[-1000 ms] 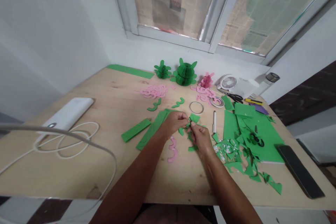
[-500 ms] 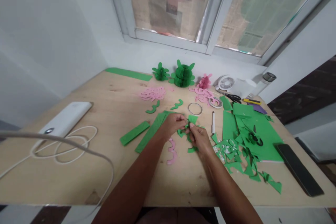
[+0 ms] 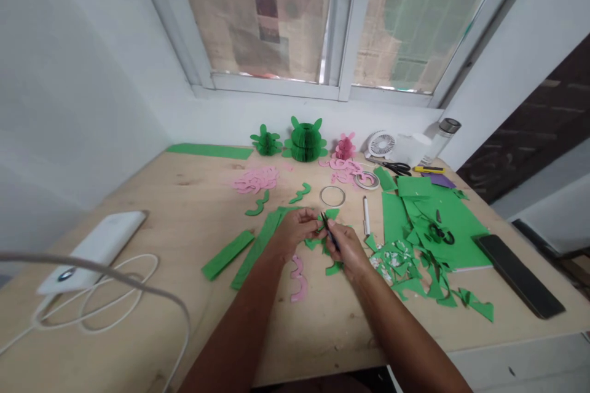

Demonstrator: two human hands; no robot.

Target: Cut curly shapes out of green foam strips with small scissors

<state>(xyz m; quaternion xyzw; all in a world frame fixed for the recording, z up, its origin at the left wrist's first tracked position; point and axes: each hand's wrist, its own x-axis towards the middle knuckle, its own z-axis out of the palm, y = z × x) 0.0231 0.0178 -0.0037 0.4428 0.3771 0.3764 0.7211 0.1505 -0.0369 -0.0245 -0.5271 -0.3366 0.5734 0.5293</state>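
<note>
My right hand (image 3: 346, 249) is closed around dark scissors (image 3: 330, 233), their blades pointing up and to the left. Just to the left, my left hand (image 3: 295, 232) pinches a small green paper piece (image 3: 321, 226), mostly covered by the fingers. The blades are close to this paper; whether they touch it cannot be made out. Green scraps (image 3: 332, 269) lie under and around both hands. A wavy pink paper cutout (image 3: 298, 279) is on the table below my left wrist. Wavy green cutouts (image 3: 300, 192) rest beyond it, and a long green strip (image 3: 258, 244) passes beneath my left forearm.
Pink cutouts (image 3: 255, 179) and folded paper figures (image 3: 306, 142) are toward the wall. At right are a white pen (image 3: 366, 216), a green scrap pile (image 3: 399, 261), black-handled scissors (image 3: 442, 234) and a phone (image 3: 519, 276). A white power bank (image 3: 94, 252) with cable lies left.
The dark scissors now show clearly in my right hand, angled toward my left fingers. The view has shifted, so the table's contents appear slightly lower and further left.
</note>
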